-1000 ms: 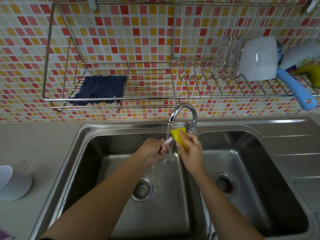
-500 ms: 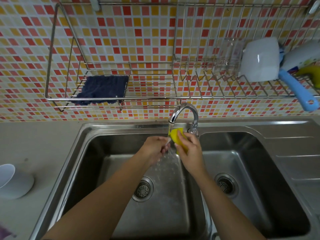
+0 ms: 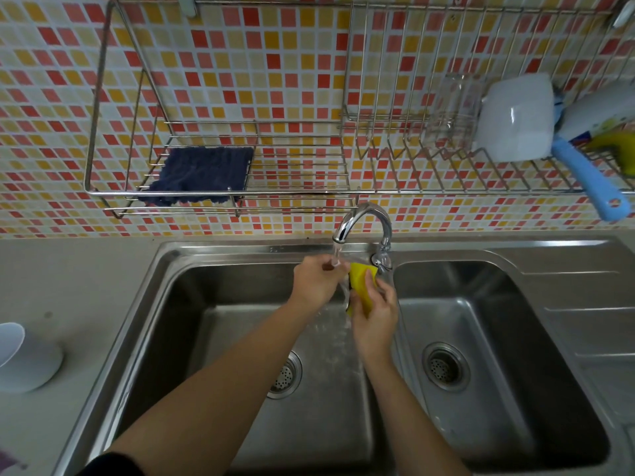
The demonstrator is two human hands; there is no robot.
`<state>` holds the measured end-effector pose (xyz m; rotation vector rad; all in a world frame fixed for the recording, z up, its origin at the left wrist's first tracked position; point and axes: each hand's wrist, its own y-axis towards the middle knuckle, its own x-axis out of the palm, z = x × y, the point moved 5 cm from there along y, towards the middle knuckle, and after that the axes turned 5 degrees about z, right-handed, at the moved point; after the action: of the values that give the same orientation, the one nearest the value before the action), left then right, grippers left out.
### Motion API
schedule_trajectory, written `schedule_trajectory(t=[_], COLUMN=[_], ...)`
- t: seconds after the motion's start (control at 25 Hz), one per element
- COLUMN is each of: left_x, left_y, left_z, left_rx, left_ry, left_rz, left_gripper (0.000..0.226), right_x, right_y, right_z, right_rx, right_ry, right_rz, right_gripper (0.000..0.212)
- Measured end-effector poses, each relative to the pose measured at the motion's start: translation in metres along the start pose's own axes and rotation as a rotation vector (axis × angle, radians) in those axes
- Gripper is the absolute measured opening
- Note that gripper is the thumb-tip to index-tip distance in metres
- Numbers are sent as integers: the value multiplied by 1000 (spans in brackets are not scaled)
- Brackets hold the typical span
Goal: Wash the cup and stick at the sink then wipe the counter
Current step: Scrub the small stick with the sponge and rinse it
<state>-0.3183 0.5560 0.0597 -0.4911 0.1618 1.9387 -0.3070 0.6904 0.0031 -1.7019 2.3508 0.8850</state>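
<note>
Over the left basin of the steel sink [image 3: 192,304], both hands work under the running faucet [image 3: 364,221]. My left hand [image 3: 316,281] grips a thin white stick [image 3: 345,290], mostly hidden by fingers and water. My right hand [image 3: 374,314] holds a yellow sponge [image 3: 360,283] folded against the stick. A white cup [image 3: 24,359] lies on its side on the counter [image 3: 68,269] at the far left, away from both hands.
A wall rack [image 3: 213,192] above the sink holds a dark blue cloth [image 3: 202,175]. To its right, a dish rack carries a clear glass [image 3: 453,108], a white scoop with a blue handle [image 3: 515,115] and a bottle. The right basin [image 3: 488,355] has nothing in it.
The view has shifted down slightly. My left hand has lifted closer to the faucet spout, and my right hand has slid the sponge down along the stick.
</note>
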Motion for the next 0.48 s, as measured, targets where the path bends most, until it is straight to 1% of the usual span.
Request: schedule_trajectory(t=[0.08, 0.12, 0.2, 0.24, 0.32, 0.36, 0.44, 0.48], left_x=[-3, -5, -6, -6, -7, -8, -7, -7], left_y=[3, 4, 4, 5, 7, 7, 8, 7], left_z=[-3, -6, -11, -15, -22, -24, -26, -26], left_rx=[-16, -49, -142, -200, -329, -390, -470, -497], left_ry=[28, -1, -93, -130, -227, -297, -416, -458], left_rz=[48, 65, 60, 60, 80, 84, 54, 26], left_gripper=[15, 11, 6, 7, 7, 7, 10, 11], right_x=[-2, -3, -2, -2, -3, -3, -1, 0], right_y=[1, 1, 1, 3, 5, 5, 4, 6], right_z=[-3, -7, -14, -13, -9, -11, -19, -20], right_rx=[23, 12, -59, -58, 14, 2, -133, -152], right_ry=[-2, 5, -7, -5, 12, 14, -22, -29], right_rz=[31, 34, 20, 24, 64, 68, 29, 20], right_gripper=[58, 58, 58, 58, 57, 56, 53, 53])
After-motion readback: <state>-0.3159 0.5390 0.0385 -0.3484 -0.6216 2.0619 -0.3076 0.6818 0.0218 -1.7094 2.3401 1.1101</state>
